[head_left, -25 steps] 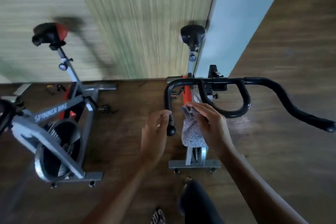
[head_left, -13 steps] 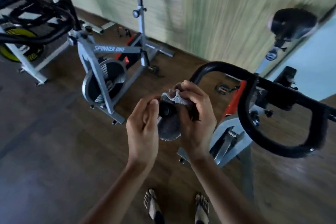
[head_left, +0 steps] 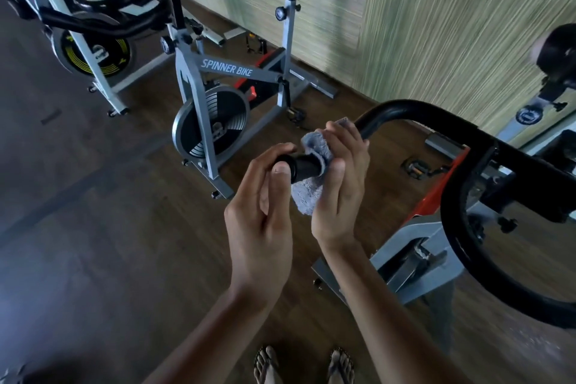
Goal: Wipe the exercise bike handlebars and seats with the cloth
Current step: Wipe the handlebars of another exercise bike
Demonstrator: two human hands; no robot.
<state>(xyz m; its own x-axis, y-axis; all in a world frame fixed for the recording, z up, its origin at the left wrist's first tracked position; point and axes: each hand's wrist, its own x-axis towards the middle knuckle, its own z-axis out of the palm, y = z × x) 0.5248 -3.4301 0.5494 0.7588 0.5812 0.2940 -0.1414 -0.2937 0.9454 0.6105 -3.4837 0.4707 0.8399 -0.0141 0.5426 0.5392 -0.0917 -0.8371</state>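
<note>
Over wood flooring (head_left: 93, 243) by a striped wall (head_left: 436, 25), right fingers (head_left: 339, 139) clamp cloth (head_left: 307, 198) round handlebar (head_left: 405, 107), left fingers (head_left: 282, 170) pinch its end.

dark wood floor (head_left: 93, 259), ribbed greenish wall (head_left: 436, 25) (blurred), sandalled feet (head_left: 267, 365)

The cloth (head_left: 307, 199) is a grey, fluffy pile fabric, soft and matt. The handlebar (head_left: 405, 109) is black with a dull, rubbery-looking covering, smoother and faintly shiny at its end. The spinner bike frame (head_left: 224, 68) is smooth grey-painted metal; its flywheel (head_left: 212, 121) is ribbed metal with a low sheen. The floor (head_left: 93, 227) is dark wood-grain planking, semi-matt. The wall (head_left: 436, 25) carries a finely streaked, woven-looking covering in green-beige.
</note>
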